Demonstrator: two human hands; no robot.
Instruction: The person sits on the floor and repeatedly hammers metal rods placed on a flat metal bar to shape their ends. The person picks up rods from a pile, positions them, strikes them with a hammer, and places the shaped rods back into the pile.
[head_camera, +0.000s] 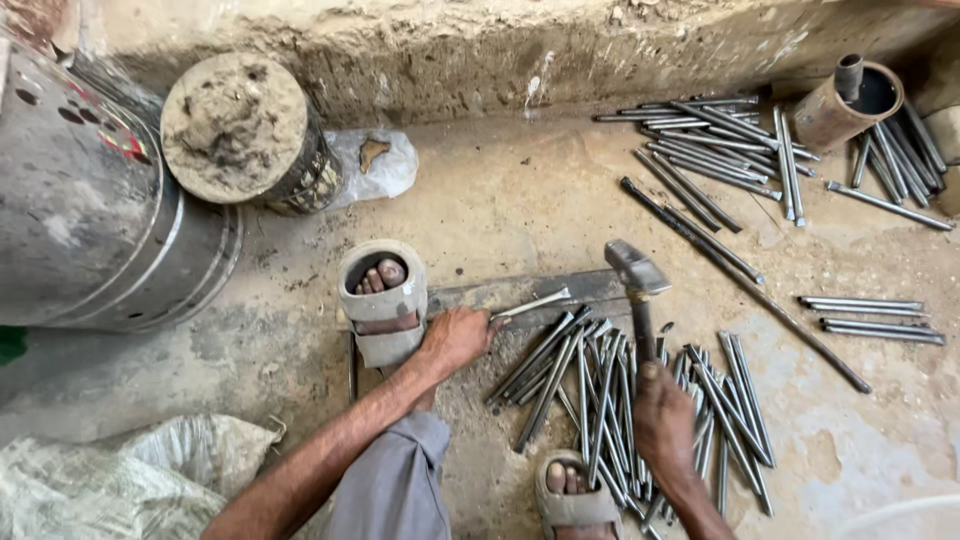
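While gripping a hammer (640, 290), hands pin a smooth steel rod (530, 305).

metal drum (80, 220) | dusty cylinder (240, 130) | rusty pipe (845, 100) | plastic sack (110, 480)

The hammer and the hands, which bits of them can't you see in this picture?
Head view only:
- Hammer: the end of its handle is hidden inside the right hand.
- Short metal rod: one end is covered by the left hand, whose fingertips are curled out of sight.
- Right forearm: cut off by the bottom edge.
- Rod pile: lower rods are buried under the upper ones.
- Rusty can: its inside is too dark to tell.
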